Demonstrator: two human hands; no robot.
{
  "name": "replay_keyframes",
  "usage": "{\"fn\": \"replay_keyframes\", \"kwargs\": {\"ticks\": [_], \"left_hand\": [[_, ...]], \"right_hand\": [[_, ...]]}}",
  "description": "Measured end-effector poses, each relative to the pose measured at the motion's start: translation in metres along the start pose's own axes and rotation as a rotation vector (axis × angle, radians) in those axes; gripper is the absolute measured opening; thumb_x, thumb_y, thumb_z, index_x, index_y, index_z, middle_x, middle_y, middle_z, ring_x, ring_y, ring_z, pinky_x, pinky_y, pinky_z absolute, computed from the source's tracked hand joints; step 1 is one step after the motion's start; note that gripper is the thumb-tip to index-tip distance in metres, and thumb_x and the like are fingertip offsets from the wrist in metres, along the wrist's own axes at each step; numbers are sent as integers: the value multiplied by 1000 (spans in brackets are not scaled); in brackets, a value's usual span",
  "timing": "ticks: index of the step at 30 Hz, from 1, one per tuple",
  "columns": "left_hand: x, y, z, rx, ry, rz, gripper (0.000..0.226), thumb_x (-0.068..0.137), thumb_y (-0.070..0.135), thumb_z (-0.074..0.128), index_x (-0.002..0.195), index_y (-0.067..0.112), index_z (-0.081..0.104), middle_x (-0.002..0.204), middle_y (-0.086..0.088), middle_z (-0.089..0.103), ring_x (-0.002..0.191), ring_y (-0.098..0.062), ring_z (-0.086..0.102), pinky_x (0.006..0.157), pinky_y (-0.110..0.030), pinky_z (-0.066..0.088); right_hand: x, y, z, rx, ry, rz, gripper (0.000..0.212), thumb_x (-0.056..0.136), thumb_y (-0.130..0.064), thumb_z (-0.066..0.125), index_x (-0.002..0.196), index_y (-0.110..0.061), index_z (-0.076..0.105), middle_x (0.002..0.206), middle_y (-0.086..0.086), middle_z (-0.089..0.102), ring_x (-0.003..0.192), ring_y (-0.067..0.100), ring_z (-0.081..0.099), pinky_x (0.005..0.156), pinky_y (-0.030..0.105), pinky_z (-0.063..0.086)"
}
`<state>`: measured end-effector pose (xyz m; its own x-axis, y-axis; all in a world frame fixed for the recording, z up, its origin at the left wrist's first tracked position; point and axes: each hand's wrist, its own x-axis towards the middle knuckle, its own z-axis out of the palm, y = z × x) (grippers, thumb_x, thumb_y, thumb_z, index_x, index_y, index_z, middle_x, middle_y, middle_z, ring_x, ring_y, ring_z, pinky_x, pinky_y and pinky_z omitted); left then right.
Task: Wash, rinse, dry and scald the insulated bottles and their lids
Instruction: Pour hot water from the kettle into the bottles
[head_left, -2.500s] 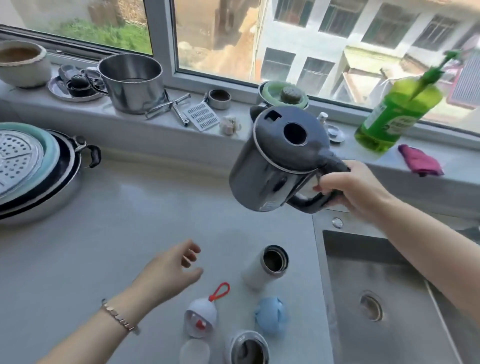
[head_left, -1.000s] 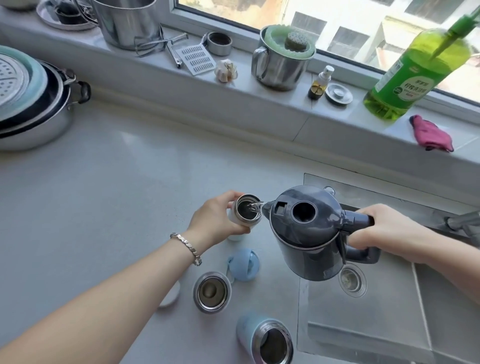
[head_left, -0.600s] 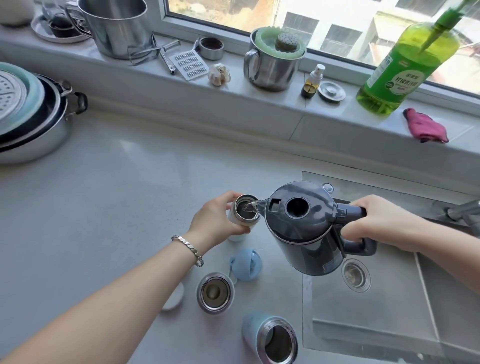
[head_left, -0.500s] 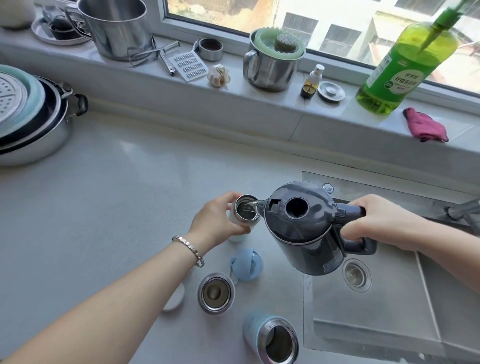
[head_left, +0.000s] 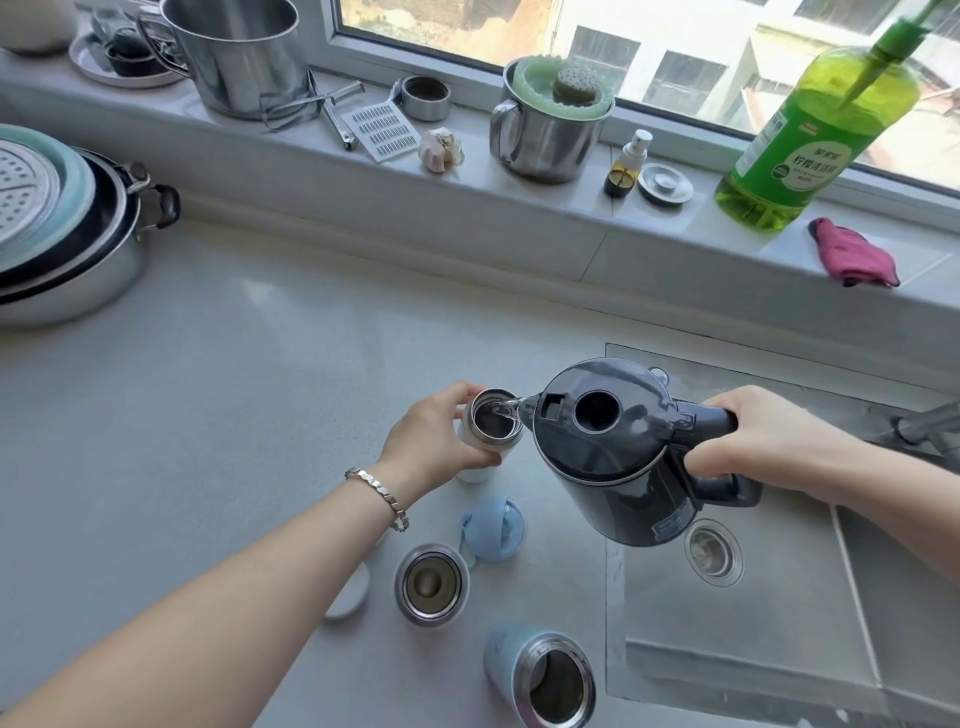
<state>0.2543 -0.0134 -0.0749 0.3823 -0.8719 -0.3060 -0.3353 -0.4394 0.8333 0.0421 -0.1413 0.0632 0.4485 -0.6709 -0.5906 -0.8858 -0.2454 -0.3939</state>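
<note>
The head view looked down at a grey counter (head_left: 218, 395) with a sink (head_left: 779, 649) set into it. The left hand (head_left: 431, 441) was curled around a small white bottle (head_left: 485, 441) that stood on the counter just left of the sink, with the fingers and thumb wrapped around its side. The right hand (head_left: 763, 436) was closed tight on the handle of a dark kettle (head_left: 608, 452). The kettle hung over the near-left corner of the sink and was tipped to the left. A thin stream of water (head_left: 506, 408) ran from its spout into the open mouth of the white bottle. A blue lid (head_left: 493, 527) lay on the counter left of the sink, just below the white bottle. A steel bottle (head_left: 431, 584) stood open beside the blue lid. A light blue bottle (head_left: 540, 675) stood open near the bottom edge, close to the sink's left rim. A white lid (head_left: 348, 592) peeked out from under the left arm. A bracelet (head_left: 379, 493) sat on the left wrist.
</note>
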Motion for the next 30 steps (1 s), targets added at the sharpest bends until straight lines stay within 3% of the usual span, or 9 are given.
{"fn": "replay_keyframes", "kwargs": {"ticks": [4, 14, 18, 21, 23, 27, 30], "left_hand": [[0, 0, 0, -3, 3, 6, 55, 61, 20, 84, 98, 42, 51, 102, 16, 60, 109, -9, 57, 92, -34, 46], [-1, 1, 0, -2, 1, 0, 53, 62, 19, 84, 101, 38, 53, 102, 14, 60, 109, -9, 56, 91, -32, 46], [-1, 0, 0, -2, 3, 3, 53, 62, 20, 84, 105, 34, 56, 103, 14, 60, 109, -10, 57, 91, -31, 46], [0, 0, 0, 0, 4, 2, 53, 62, 21, 84, 104, 35, 55, 103, 14, 61, 110, -10, 56, 92, -32, 46], [0, 0, 1, 0, 3, 1, 54, 62, 20, 84, 105, 35, 55, 104, 14, 61, 110, -10, 56, 92, -33, 46], [0, -1, 1, 3, 6, 0, 56, 62, 20, 84, 110, 30, 57, 105, 12, 62, 111, -11, 57, 92, -33, 46], [1, -1, 2, 7, 9, 6, 57, 61, 19, 84, 110, 29, 57, 105, 12, 61, 111, -12, 57, 93, -34, 46]], "right_hand": [[-2, 0, -1, 1, 35, -15, 21, 42, -20, 54, 52, -16, 36, 43, -7, 33, 41, 11, 26, 37, 15, 20], [-2, 5, 1, 13, 6, -48, 20, 46, -23, 58, 48, -18, 40, 43, -7, 39, 41, 10, 31, 39, 14, 24], [-2, 11, 1, 42, -27, -50, 41, 48, -48, 70, 54, -12, 50, 51, -3, 50, 50, 13, 43, 54, 26, 32], [-2, 15, 0, 26, 4, -56, 69, 39, -75, 67, 53, -10, 51, 55, 0, 49, 53, 14, 43, 59, 30, 30], [-3, 17, 1, 41, 33, -67, 73, 36, -86, 61, 50, -15, 50, 54, -1, 47, 54, 14, 40, 60, 31, 29], [-4, 15, 5, 119, 62, -87, 57, 55, -68, 69, 47, -18, 46, 50, -6, 44, 50, 11, 38, 58, 30, 27], [-4, 13, 5, 142, 75, -85, 55, 57, -62, 75, 46, -18, 43, 50, -5, 42, 49, 11, 36, 56, 29, 26]]}}
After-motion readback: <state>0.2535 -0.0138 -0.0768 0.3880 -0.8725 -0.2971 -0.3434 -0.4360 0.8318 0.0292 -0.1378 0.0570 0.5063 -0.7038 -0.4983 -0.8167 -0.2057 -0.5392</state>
